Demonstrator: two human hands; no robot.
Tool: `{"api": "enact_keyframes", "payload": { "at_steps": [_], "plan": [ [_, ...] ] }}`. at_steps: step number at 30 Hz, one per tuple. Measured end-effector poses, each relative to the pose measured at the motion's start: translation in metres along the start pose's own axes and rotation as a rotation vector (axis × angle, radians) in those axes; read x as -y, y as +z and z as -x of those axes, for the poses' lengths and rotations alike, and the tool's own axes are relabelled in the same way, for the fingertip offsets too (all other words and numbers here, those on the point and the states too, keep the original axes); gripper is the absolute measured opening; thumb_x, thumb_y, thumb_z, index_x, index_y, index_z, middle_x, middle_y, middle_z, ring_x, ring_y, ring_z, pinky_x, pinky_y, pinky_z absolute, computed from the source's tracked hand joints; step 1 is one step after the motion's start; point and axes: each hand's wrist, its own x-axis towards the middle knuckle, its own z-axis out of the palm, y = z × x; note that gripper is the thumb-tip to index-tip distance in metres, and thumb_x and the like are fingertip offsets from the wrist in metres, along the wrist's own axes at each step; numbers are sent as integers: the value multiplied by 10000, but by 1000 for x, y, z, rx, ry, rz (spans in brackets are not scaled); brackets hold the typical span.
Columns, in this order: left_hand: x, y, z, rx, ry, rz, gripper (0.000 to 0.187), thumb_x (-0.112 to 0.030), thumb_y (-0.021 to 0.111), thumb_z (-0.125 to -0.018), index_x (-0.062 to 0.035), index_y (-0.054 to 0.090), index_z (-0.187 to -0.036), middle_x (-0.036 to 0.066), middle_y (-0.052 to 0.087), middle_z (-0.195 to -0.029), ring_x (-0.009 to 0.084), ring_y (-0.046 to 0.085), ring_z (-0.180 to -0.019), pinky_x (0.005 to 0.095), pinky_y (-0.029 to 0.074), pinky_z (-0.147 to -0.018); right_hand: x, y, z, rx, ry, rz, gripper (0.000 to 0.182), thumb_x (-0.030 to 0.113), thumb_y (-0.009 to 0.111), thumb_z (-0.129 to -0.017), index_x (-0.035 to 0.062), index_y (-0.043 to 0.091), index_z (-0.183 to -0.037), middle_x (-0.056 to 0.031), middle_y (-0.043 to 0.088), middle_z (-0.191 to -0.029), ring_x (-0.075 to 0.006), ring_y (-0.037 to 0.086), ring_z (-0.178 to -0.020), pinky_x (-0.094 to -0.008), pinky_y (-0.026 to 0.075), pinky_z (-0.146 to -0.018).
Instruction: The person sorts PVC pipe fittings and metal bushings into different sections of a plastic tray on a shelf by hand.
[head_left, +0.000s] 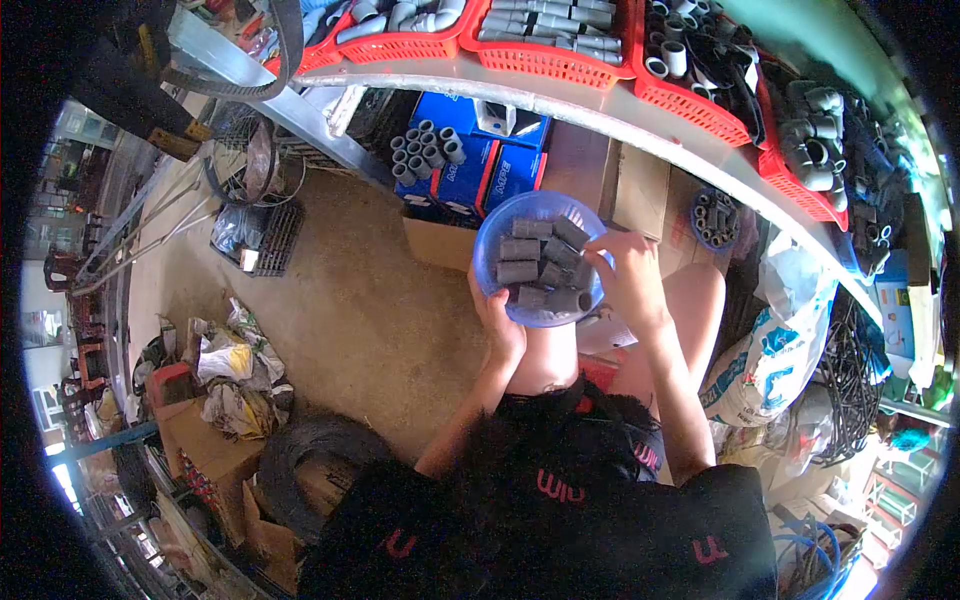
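Note:
A round translucent blue plastic basket (487,225) is held above my lap, tilted so its inside faces me. Several short dark grey pipe couplings (519,248) lie in it. My left hand (497,320) grips the basket's lower left side, with the thumb over the rim and the other fingers hidden behind it. At the right rim, my right hand (632,280) reaches in with its fingers bent together at the end of a coupling (571,232). The fingertips partly cover that end.
Red baskets (550,65) of grey pipe fittings line the shelf above. Beneath it are blue boxes (467,165) with upright grey pipe pieces (425,150), and another round basket (715,220) of fittings. A white sack (770,360) stands right; a black coil (320,470) lies left.

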Motion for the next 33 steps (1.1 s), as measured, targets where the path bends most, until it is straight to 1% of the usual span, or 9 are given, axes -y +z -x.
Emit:
{"api": "enact_keyframes", "payload": {
  "at_steps": [4,8,11,14,17,18,21,25,33],
  "plan": [
    [1,1,0,-38,5,-21,615,-260,500,-715,-51,354,-1275,108,472,-1183,232,453,-1111,367,342,-955,11,-14,2,-8,49,-37,181,164,687,-707,113,644,-876,-61,576,-969,-259,524,-959,-400,373,-828],
    [7,-3,-3,-38,25,-13,615,-256,499,-704,-40,365,-1265,118,468,-1189,234,452,-1111,367,337,-957,7,-16,13,76,60,-86,195,180,705,-692,138,648,-874,-52,584,-978,-254,509,-1012,-413,365,-864],
    [5,0,-1,48,86,-119,605,-259,475,-737,9,352,-1266,133,422,-1238,235,399,-1158,361,276,-997,2,-7,16,18,90,-97,203,173,711,-685,126,646,-872,-54,584,-974,-252,513,-1000,-409,383,-853],
    [5,-2,-1,10,117,-128,590,-252,477,-747,12,354,-1260,137,432,-1226,232,412,-1142,356,288,-987,8,-7,20,-135,21,-194,237,150,720,-672,103,640,-890,-72,586,-934,-263,551,-921,-389,429,-795],
    [1,1,-1,3,80,-4,584,-256,486,-757,14,356,-1257,137,447,-1206,229,425,-1125,351,298,-976,38,-37,25,139,141,-344,278,119,723,-664,79,631,-924,-94,584,-879,-276,579,-824,-369,462,-730],
    [1,1,-1,0,78,-10,582,-257,488,-759,14,357,-1256,136,451,-1201,228,428,-1120,349,301,-973,39,-33,28,146,87,-299,320,93,727,-652,67,623,-953,-106,582,-838,-271,592,-746,-350,478,-687],
    [2,1,-2,-4,71,-20,577,-260,492,-763,12,361,-1255,134,458,-1188,227,435,-1110,347,307,-966,34,-27,34,201,147,-259,347,72,728,-641,62,618,-969,-106,583,-839,-249,597,-720,-332,484,-670],
    [-2,1,-1,-25,46,-13,579,-263,489,-764,8,359,-1259,136,456,-1188,231,437,-1108,352,311,-964,32,-23,36,147,141,-338,367,63,734,-625,63,643,-981,-97,584,-803,-182,574,-620,-296,485,-596],
    [-1,2,-3,-21,41,21,508,-263,483,-777,-34,391,-1221,106,480,-1154,226,460,-1077,349,338,-941,28,-3,52,-17,100,-304,391,60,748,-611,79,655,-991,-71,562,-750,-150,542,-559,-263,463,-531]
  ]
}}
